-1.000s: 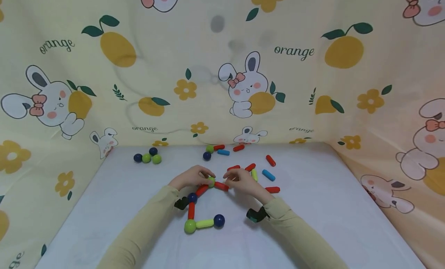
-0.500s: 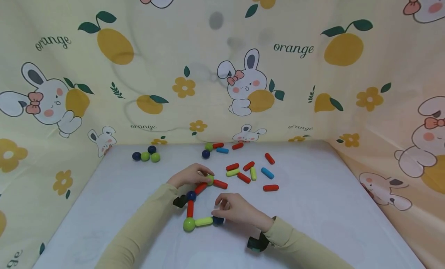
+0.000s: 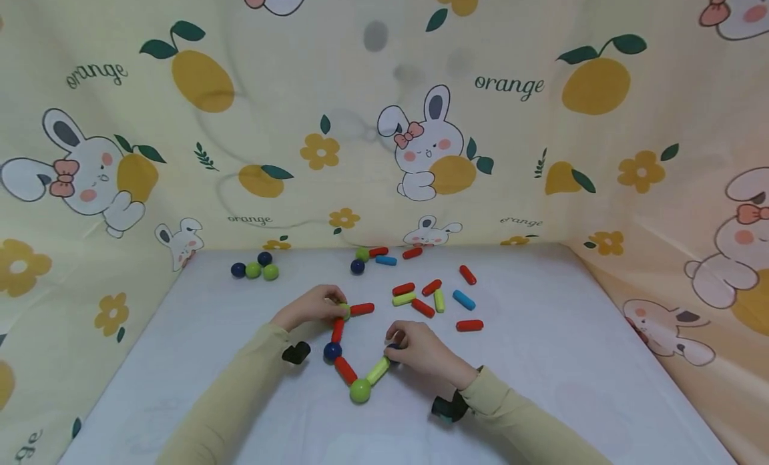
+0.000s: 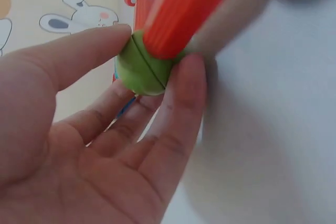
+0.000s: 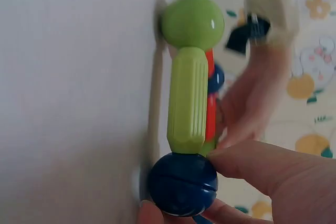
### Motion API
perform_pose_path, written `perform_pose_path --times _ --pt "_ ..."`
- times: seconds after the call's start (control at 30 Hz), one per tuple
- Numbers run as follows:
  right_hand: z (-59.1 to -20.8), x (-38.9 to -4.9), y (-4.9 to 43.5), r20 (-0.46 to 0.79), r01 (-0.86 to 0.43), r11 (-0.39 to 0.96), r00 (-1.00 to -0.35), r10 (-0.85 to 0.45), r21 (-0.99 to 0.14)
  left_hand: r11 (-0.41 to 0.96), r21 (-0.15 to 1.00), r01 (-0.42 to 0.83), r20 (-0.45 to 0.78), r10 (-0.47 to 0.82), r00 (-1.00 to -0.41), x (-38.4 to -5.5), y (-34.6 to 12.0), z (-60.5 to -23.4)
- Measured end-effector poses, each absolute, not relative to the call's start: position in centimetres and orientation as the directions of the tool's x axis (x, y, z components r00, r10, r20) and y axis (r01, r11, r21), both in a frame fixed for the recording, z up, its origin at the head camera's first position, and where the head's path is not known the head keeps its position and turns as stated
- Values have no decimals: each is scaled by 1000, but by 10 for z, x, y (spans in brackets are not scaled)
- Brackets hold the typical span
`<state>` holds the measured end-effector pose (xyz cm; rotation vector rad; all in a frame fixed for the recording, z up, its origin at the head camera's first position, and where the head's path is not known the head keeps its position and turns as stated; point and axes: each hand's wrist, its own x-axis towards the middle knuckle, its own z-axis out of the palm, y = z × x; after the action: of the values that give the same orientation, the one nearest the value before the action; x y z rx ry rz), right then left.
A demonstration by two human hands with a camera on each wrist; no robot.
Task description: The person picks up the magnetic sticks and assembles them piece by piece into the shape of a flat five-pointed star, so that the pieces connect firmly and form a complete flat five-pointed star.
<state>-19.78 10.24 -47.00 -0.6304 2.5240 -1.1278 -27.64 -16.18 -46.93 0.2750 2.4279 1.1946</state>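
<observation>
A chain of balls and rods lies on the table, bent like a U open to the right. My left hand pinches the green ball at its upper corner between thumb and fingers. From that ball a red rod points right, and another red rod runs down to a dark blue ball. A third red rod leads to the lower green ball. A yellow-green rod joins it to the end dark blue ball, which my right hand pinches.
Loose red, blue and yellow-green rods, such as a blue rod, lie right of centre on the white table. Several balls, including a green ball, sit at the back left. Another green ball stands among rods near the patterned backdrop.
My right hand has left the red rod's end and taken hold of the end dark blue ball, moving it up and right. My left hand shifted left; the lower green ball swung right.
</observation>
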Motion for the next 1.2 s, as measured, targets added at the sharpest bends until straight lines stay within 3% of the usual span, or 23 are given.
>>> perform_pose_path --times 0.4,0.7,1.0,1.2 --pt "-472 -243 108 -88 -200 598 -905 -417 -776 630 773 -81 -294 242 -925 -234 -185 -466" --pt "-475 -267 102 -105 -173 553 -894 -436 -815 656 742 -136 -338 191 -922 -201 -180 -465" --pt "-478 -278 104 -136 -129 531 -892 -431 -838 569 774 -279 -408 110 -907 -200 -172 -467" --pt "-467 -272 99 -62 -169 491 -906 -419 -855 568 768 -295 -393 53 -918 -205 -171 -472"
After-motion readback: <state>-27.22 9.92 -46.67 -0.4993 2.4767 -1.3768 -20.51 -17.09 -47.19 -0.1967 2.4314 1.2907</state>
